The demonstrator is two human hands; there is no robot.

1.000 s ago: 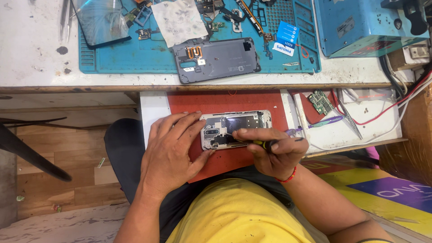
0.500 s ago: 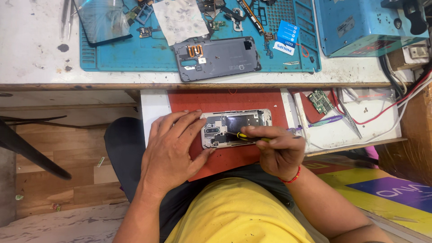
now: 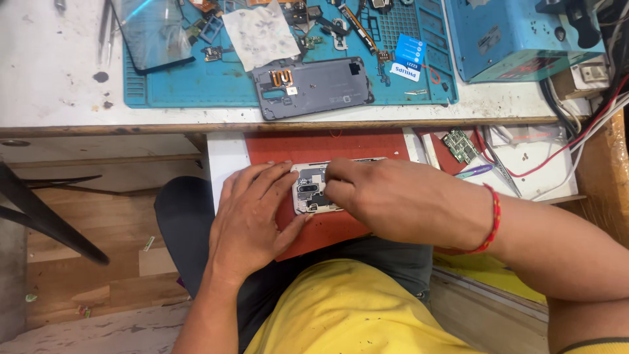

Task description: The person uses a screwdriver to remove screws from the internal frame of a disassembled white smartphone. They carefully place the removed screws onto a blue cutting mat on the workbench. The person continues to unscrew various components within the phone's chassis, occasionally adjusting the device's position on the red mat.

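I had the opened phone (image 3: 312, 189) lying on the red mat (image 3: 327, 145) of the pull-out tray, just below the worktop (image 3: 52, 78) edge. My left hand (image 3: 252, 219) lay flat with fingers spread, pressing the phone's left end to steady it. My right hand (image 3: 400, 200) covered the phone's right half, its fingertips pinched together over the exposed insides; whether they grasped a tool, I could not tell. Up on the blue mat (image 3: 196, 92) lay the grey back cover (image 3: 314, 85).
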